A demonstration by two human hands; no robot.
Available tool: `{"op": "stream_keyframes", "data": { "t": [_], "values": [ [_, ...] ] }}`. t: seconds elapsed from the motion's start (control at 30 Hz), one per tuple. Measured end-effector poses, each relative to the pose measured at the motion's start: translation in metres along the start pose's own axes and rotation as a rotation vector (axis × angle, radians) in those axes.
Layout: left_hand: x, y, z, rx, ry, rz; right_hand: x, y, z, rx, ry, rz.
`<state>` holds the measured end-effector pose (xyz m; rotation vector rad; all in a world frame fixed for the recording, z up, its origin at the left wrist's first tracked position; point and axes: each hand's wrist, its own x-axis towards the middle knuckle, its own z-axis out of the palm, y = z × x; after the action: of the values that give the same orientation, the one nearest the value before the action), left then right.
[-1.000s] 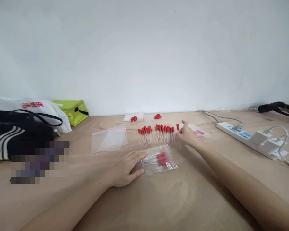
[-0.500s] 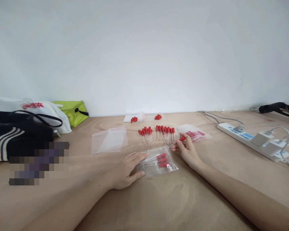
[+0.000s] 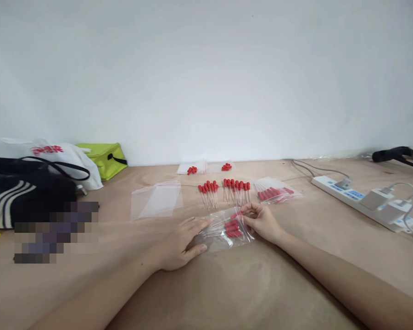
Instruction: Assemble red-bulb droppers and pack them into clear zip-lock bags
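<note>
A clear zip bag [image 3: 216, 245] lies flat in front of me with several red-bulbed droppers [image 3: 231, 228] inside, their thin stems pointing left. My left hand [image 3: 186, 240] rests on the bag's left end, fingers stretched out and thumb apart. At the bag's right-hand mouth, my right hand [image 3: 261, 222] pinches the red bulb of another dropper [image 3: 236, 214], which is mostly inside the bag. Behind the bag, loose droppers lie in two groups, a left group [image 3: 208, 189] and a right group [image 3: 237, 185].
A filled bag of droppers [image 3: 274, 190] lies to the right. Empty clear bags [image 3: 158, 199] are stacked at left. Red bulbs [image 3: 192, 170] sit on bags near the wall. A power strip [image 3: 344, 190] stands right; a black bag [image 3: 27, 192] and a green bag [image 3: 103, 160] stand left.
My right hand has moved left and slid the dropper into the zip bag, up to its bulb. My left hand stays in place on the bag.
</note>
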<state>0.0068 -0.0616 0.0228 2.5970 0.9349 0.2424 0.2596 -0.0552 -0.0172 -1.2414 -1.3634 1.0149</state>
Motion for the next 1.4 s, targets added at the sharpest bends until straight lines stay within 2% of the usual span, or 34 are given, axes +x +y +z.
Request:
{"op": "stream_keyframes", "data": {
  "t": [0.07, 0.27, 0.4, 0.47, 0.6, 0.7, 0.77, 0.87, 0.93, 1.0, 1.23, 1.33, 1.4],
  "values": [
    [0.000, 0.000, 0.000, -0.006, 0.008, 0.009, 0.001, 0.003, 0.000, -0.089, -0.008, -0.015],
    [0.001, -0.001, 0.001, 0.005, 0.037, 0.035, 0.006, 0.004, 0.001, -0.278, 0.058, -0.209],
    [0.001, -0.001, 0.002, 0.017, 0.024, 0.014, 0.004, -0.001, 0.003, -0.312, -0.109, -0.288],
    [0.001, -0.001, 0.002, 0.016, 0.022, 0.011, 0.003, 0.000, 0.003, -0.333, -0.138, -0.298],
    [0.000, -0.001, 0.001, 0.003, 0.036, 0.019, 0.008, 0.005, -0.002, -0.402, 0.043, -0.188],
    [0.000, -0.001, 0.000, 0.002, 0.039, 0.016, 0.023, 0.002, -0.013, -0.628, 0.209, -0.154],
    [0.000, -0.001, 0.000, 0.007, 0.033, 0.015, 0.039, -0.004, -0.022, -0.810, 0.263, -0.130],
    [0.000, -0.001, 0.001, 0.013, 0.028, 0.012, 0.065, -0.012, -0.032, -0.993, 0.246, 0.054],
    [0.000, -0.001, 0.001, 0.013, 0.028, 0.006, 0.079, -0.014, -0.033, -1.035, 0.227, 0.161],
    [0.000, -0.001, 0.001, 0.013, 0.025, 0.002, 0.089, -0.014, -0.031, -1.040, 0.218, 0.208],
    [0.000, 0.001, 0.000, 0.026, 0.011, 0.009, 0.096, -0.020, -0.026, -0.998, 0.209, 0.225],
    [0.000, -0.001, 0.001, 0.025, 0.016, 0.024, 0.085, -0.031, -0.031, -0.976, 0.246, 0.182],
    [0.000, -0.002, 0.001, 0.021, 0.019, 0.035, 0.071, -0.035, -0.034, -0.871, 0.267, 0.105]
  ]
}}
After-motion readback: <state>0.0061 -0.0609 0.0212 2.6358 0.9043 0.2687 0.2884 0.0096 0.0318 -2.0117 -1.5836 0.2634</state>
